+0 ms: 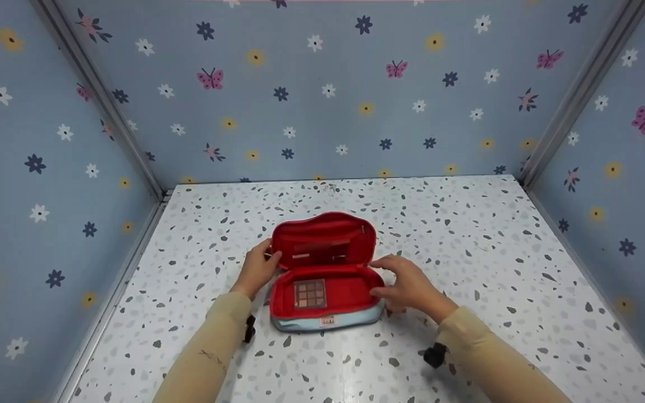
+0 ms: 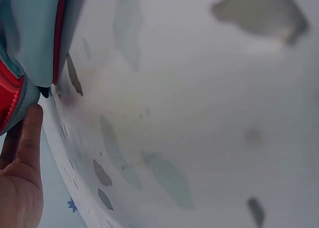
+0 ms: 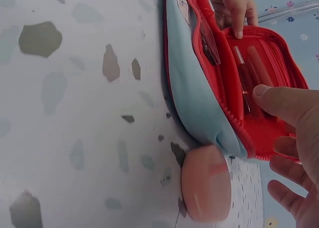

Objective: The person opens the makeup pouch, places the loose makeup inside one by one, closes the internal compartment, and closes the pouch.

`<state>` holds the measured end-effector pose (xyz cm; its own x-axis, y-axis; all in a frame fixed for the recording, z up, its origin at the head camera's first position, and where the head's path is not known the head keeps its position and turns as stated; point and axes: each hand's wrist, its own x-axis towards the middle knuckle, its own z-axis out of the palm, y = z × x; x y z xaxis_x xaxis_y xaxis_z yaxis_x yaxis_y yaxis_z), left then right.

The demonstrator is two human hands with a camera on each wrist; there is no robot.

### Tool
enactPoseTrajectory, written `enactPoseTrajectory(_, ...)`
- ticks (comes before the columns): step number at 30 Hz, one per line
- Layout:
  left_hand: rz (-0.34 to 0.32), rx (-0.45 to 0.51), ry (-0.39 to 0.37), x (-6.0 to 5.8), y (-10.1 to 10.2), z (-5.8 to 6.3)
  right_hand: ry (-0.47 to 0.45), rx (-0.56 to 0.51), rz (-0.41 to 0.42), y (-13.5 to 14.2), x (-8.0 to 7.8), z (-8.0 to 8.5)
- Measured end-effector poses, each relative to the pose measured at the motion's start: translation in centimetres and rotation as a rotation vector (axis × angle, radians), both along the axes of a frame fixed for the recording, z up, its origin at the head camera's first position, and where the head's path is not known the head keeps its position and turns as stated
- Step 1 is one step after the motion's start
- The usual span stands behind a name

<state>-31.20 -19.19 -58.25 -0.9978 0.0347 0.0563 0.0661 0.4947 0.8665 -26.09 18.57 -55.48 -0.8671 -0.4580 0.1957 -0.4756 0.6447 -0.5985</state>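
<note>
Red-lined pouch (image 1: 347, 290) between 2 hands (image 1: 257, 268) (image 1: 407, 284)

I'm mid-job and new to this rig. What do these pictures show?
No machine: just a person's left hand and right hand. The wide picture comes from the head, the others from each wrist. On the speckled table lies an open pouch, blue outside, red inside, with a palette inside and slim items in the lid. The right wrist view also shows a pinkish object beside it. The left hand holds the lid's edge; the right hand is at the pouch's other side, its grip unclear.
</note>
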Motion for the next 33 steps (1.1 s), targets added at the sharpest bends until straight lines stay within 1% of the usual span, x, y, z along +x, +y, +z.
enactPoseTrajectory(5,0.001,0.000,-0.009,-0.1,0.0,-0.1,-0.013,0.009,-0.011,1.2,0.0,-0.2)
enactPoseTrajectory(9,0.003,0.003,-0.010,0.0,-0.1,-0.1,-0.046,0.016,-0.012,1.9,0.1,-0.3)
enactPoseTrajectory(12,0.001,0.007,-0.010,0.0,-0.1,-0.1,-0.062,0.020,-0.002,2.4,0.2,-0.6)
enactPoseTrajectory(16,-0.003,0.008,-0.012,0.2,0.0,0.0,-0.059,0.043,0.023,3.0,0.4,-1.0)
enactPoseTrajectory(18,-0.005,0.009,-0.011,0.2,0.0,0.0,-0.076,0.047,0.026,3.3,0.4,-1.1)
enactPoseTrajectory(23,-0.004,0.008,-0.008,0.2,0.0,0.0,-0.139,0.085,-0.011,3.7,0.7,-1.3)
enactPoseTrajectory(26,-0.002,0.007,-0.018,0.1,0.0,0.0,-0.155,0.108,-0.016,3.9,0.9,-1.5)
enactPoseTrajectory(30,-0.008,0.009,-0.016,0.2,0.0,0.1,-0.140,0.138,0.006,3.9,0.9,-1.7)
enactPoseTrajectory(33,-0.016,0.012,0.005,0.2,0.0,0.1,-0.127,0.168,0.020,3.9,0.9,-1.8)
